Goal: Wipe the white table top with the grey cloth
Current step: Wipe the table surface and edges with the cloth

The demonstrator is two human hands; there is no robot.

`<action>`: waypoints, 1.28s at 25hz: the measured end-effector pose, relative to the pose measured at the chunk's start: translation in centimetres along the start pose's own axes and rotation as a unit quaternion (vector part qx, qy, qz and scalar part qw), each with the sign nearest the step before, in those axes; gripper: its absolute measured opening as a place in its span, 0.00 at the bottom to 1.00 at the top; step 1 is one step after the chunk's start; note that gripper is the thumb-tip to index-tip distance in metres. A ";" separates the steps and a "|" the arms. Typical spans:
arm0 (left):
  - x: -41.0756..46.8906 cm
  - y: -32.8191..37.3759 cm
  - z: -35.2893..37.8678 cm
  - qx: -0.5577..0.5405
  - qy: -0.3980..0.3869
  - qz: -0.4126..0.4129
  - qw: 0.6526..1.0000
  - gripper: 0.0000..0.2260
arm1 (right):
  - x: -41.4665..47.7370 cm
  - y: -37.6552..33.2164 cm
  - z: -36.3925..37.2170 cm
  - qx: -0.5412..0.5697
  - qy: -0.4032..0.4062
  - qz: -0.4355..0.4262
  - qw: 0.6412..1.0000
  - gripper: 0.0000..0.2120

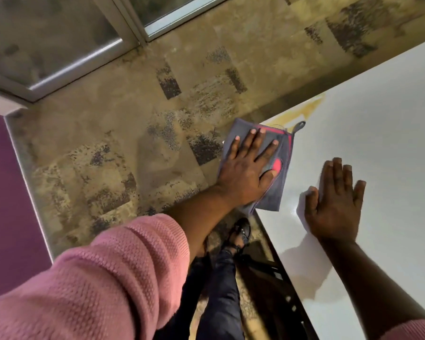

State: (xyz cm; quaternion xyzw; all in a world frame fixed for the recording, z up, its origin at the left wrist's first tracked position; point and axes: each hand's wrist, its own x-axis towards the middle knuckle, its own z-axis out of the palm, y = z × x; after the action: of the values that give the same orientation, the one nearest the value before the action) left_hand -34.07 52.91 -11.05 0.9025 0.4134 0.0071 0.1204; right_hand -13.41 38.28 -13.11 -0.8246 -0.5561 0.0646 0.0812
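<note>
The white table top [383, 123] fills the right side of the head view, its corner near the middle. A grey cloth [271, 195] with red trim and a small loop lies over that corner, partly hanging past the edge. My left hand [245, 173] presses flat on the cloth with fingers spread. My right hand [334, 204] rests flat and empty on the bare table top, just right of the cloth. A yellowish smear [302, 112] marks the table edge just beyond the cloth.
Patterned tan carpet [133, 143] covers the floor left of the table. A glass partition with a metal frame [84, 60] runs along the top left, and a purple wall [8, 204] stands at the left. My legs and dark shoe [241, 231] show below the table edge.
</note>
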 end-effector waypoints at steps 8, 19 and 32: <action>-2.1 1.2 1.4 -0.026 0.014 -0.038 0.999 0.32 | 0.0 -0.4 -0.1 -0.002 0.007 0.009 1.000 0.33; -1.8 1.0 1.7 0.004 -0.005 -0.023 1.000 0.35 | -0.2 -0.8 -0.5 0.011 0.009 0.019 1.000 0.34; 3.0 3.4 1.0 0.038 -0.013 0.136 0.990 0.32 | 0.2 -1.6 -1.8 0.015 -0.011 0.041 0.999 0.33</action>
State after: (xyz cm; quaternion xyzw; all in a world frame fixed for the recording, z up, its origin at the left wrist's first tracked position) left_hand -29.49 52.82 -11.57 0.9544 0.2849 -0.0042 0.0896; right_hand -14.48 38.92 -10.98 -0.8447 -0.5214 0.0855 0.0851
